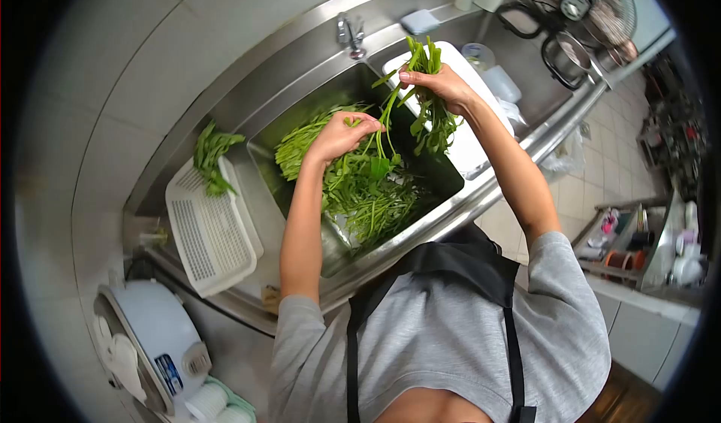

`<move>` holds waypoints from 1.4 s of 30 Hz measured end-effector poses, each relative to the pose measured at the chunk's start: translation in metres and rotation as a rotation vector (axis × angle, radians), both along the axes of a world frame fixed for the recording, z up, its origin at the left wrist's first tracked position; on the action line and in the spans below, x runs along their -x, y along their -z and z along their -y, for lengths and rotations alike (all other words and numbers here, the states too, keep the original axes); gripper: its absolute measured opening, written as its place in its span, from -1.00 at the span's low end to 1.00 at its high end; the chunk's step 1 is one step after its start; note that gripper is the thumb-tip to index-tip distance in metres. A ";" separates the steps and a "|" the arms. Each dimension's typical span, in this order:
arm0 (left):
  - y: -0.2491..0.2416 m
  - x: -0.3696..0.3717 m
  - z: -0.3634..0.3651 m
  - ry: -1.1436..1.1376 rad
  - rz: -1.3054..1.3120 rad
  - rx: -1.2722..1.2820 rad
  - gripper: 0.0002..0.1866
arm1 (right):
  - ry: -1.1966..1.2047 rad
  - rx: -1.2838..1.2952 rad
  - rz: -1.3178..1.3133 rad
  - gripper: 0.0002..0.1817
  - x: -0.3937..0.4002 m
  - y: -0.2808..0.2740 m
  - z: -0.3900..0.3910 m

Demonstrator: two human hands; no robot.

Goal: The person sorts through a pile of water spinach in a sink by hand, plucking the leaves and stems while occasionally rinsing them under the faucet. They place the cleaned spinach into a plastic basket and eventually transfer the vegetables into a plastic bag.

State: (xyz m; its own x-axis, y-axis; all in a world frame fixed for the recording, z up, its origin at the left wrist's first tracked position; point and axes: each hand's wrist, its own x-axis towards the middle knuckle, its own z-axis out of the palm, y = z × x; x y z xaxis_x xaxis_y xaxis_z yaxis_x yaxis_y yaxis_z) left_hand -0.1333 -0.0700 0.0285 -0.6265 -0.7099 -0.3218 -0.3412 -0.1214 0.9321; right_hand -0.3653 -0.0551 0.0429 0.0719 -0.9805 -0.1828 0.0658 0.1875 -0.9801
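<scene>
My right hand (pixel 444 89) is closed around a bunch of leafy greens (pixel 429 119), stems upward and leaves hanging over the divider side of the sink. My left hand (pixel 342 136) is pinched on thin green stems (pixel 387 122) that trail beside the bunch; a bit of green shows at its fingers. Beneath both hands, the steel sink basin (pixel 443 171) holds a heap of loose greens (pixel 375 205), with stalks lying side by side at its far left. Some water or a pale surface glints under the heap, hard to make out.
A white perforated basket (pixel 210 231) with a few greens (pixel 214 152) on its rim stands left. Right of the basin lies a white board or lid (pixel 469 141). Behind are a faucet (pixel 351 36) and blue sponge (pixel 420 22). A rice cooker (pixel 154 340) sits lower left; pots (pixel 567 56) upper right.
</scene>
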 end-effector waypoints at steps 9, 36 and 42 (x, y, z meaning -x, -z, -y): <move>0.021 -0.015 -0.014 -0.288 -0.059 -0.030 -0.71 | -0.116 -0.064 -0.044 -0.73 -0.045 0.018 0.021; 0.064 0.093 0.002 -0.641 -0.561 -0.186 -0.76 | 0.548 0.303 0.024 -0.69 0.009 0.031 -0.049; 0.014 0.072 -0.007 -0.090 -0.253 0.030 -0.77 | 0.222 0.105 -0.080 -0.71 0.017 0.024 -0.036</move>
State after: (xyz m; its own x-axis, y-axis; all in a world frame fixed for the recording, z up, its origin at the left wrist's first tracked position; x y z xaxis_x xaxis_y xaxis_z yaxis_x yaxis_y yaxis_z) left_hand -0.2052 -0.0627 0.0141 -0.6185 -0.7731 -0.1407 -0.0857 -0.1117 0.9900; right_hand -0.3818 -0.0188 0.0190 -0.1582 -0.9845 -0.0754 0.0156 0.0739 -0.9971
